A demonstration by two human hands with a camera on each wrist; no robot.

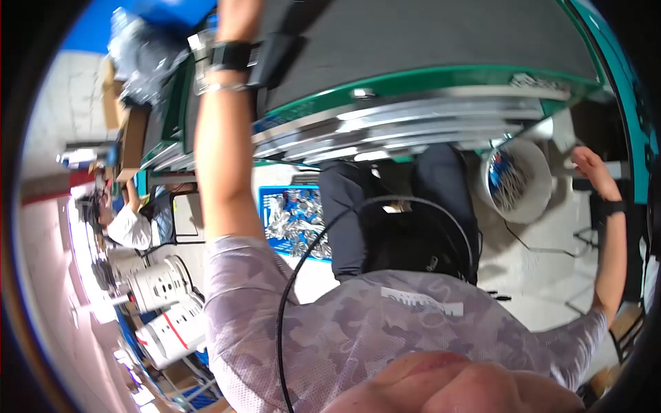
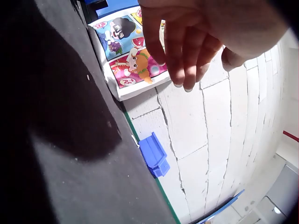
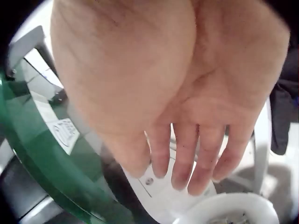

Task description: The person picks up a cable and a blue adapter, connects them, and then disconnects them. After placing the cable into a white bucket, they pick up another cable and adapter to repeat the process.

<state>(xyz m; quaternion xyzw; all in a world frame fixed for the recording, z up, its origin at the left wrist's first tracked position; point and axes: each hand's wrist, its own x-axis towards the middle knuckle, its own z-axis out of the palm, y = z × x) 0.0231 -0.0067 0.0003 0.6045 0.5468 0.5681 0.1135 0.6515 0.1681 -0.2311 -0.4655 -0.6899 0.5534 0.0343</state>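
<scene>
My left hand reaches out over the dark work surface and is cut off by the top edge of the head view. In the left wrist view its fingers hang loosely bent with nothing held, overlapping a white-edged box printed with cartoon characters. Off to the right side, my right hand hangs low beside a white bucket of cables with blue ends. Seen from the right wrist, that hand's palm is bare and its fingers extend, above the bucket's rim.
A blue tray of silvery and blue parts is beside my legs. Bagged clear plastic lies at the far left. A small blue bin sits by the green surface edge. Another person sits further left.
</scene>
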